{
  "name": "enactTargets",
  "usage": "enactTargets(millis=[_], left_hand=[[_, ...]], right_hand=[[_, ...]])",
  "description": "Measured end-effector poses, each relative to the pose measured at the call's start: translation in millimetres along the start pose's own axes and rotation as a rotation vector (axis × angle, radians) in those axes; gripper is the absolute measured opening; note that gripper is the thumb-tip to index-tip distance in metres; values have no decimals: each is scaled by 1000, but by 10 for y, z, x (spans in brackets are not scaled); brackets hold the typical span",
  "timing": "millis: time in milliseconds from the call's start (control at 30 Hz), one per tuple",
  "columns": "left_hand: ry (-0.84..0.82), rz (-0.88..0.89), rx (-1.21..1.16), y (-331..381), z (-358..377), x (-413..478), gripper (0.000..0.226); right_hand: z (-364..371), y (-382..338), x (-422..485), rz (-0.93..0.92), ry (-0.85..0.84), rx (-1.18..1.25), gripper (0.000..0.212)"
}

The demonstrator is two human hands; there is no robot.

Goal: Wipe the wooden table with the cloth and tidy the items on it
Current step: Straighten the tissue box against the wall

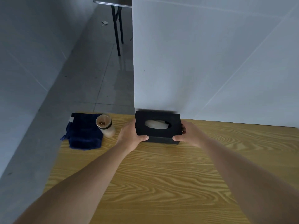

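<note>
A black tissue box (157, 118) with a white tissue in its oval slot stands at the far edge of the wooden table (161, 172), against the white wall. My left hand (129, 136) grips its left end and my right hand (188, 134) grips its right end, thumbs on the near side. A dark blue cloth (84, 131) lies crumpled at the table's far left corner. Right beside it stands a small translucent jar (105, 125) with brown bits inside.
The table's left edge drops to a grey tiled floor (90, 70). A white wall panel (210, 59) rises directly behind the table. Farther back, dark metal legs of another table (117, 29) stand on the floor.
</note>
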State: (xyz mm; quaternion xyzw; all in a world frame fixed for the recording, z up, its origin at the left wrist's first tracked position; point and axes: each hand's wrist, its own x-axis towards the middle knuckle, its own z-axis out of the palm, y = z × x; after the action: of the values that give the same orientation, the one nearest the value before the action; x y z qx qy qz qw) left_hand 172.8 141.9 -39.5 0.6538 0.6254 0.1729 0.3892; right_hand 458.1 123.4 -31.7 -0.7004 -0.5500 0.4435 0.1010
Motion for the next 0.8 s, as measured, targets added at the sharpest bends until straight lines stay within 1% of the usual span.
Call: enactTargets(millis=[133,233,300,433,600,700,800], left_hand=[[-17,-13,19,1,12,45,76],[-17,-40,50,-13,0,64,97],[-17,-54,55,-2,-13,88,103],[-22,-52,48,-26,-18,132,104],[-11,-53,60,-74,13,141,103],[-32,-43,79,-93,14,166,105],[-42,-37,117,-92,20,177,105]], right_hand=[[-27,10,29,10,3,-21,69],[-34,-30,36,9,-4,-34,71],[-39,-51,53,1,0,-16,75],[-30,-35,97,-30,11,-11,85],[0,-27,85,-39,40,-49,72],[-1,7,112,-34,33,-63,72],[-8,22,131,-30,33,-82,75]])
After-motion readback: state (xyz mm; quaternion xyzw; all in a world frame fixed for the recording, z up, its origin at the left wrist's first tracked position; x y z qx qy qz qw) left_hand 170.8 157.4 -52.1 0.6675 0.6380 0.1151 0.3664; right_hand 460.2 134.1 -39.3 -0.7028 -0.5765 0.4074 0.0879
